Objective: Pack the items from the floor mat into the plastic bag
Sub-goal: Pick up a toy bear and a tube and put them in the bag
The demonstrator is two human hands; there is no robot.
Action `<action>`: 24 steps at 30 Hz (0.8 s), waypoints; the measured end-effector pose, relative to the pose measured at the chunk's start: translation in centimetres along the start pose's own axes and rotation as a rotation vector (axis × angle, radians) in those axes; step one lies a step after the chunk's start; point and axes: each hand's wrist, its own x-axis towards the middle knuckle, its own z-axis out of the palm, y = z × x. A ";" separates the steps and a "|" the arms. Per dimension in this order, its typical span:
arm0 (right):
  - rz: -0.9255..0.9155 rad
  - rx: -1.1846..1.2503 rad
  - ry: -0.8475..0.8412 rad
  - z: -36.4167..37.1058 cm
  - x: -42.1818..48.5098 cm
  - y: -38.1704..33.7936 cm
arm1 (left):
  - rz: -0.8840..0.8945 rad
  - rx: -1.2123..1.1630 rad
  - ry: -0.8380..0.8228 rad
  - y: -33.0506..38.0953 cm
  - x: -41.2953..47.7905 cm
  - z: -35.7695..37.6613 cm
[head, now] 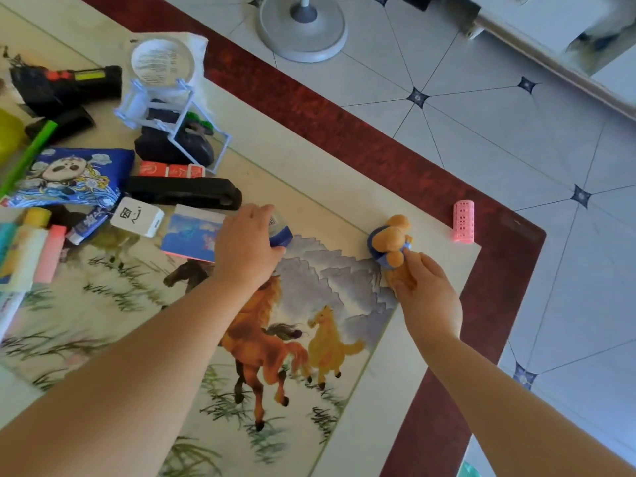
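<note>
My left hand (246, 242) grips a small blue and white box (280, 234) on the horse-print floor mat (206, 339). My right hand (425, 290) pinches a small orange plush toy in a blue top (392, 239) near the mat's right edge. A pink hair roller (463, 220) lies just beyond it. Several more items sit at the mat's upper left: a blue card box (189, 235), a white box with characters (137, 216), a black stapler (182, 192) and a blue panda pouch (69, 177). At the bottom edge shows a corner of green plastic (468, 471); I cannot tell whether it is the bag.
A fan's round base (303, 27) stands on the tiled floor beyond the mat's red border (378, 149). A folding mirror stand (165, 108), a black torch (65, 86), red card packs (170, 169) and tubes (34, 249) crowd the left side.
</note>
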 end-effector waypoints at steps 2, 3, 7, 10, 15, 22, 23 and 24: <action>-0.003 0.004 -0.012 -0.5 -0.2 -0.4 | 0.053 -0.039 0.020 0.4 -2.3 -0.5; -0.001 0.010 -0.029 -0.8 -0.4 -0.8 | 0.066 -0.073 0.008 0.7 -3.7 -0.9; 0.032 0.087 -0.141 -1.8 -4.4 -2.4 | 0.042 -0.184 -0.060 1.0 -10.5 -2.1; 0.004 0.095 -0.203 -2.0 -10.4 -3.0 | -0.018 -0.218 -0.083 0.1 -16.0 -2.9; -0.119 0.103 -0.323 -2.5 -19.6 -5.3 | -0.261 -0.252 -0.123 -1.8 -25.7 -5.4; -0.637 0.000 -0.566 -2.5 -29.7 -9.1 | -0.670 -0.314 0.101 -3.7 -41.6 -8.5; -0.727 -0.031 -0.590 -2.6 -31.3 -9.7 | -0.753 -0.362 0.154 -3.6 -44.4 -8.8; -0.819 -0.057 -0.613 -2.7 -33.0 -10.2 | -0.827 -0.405 0.210 -3.5 -47.3 -9.0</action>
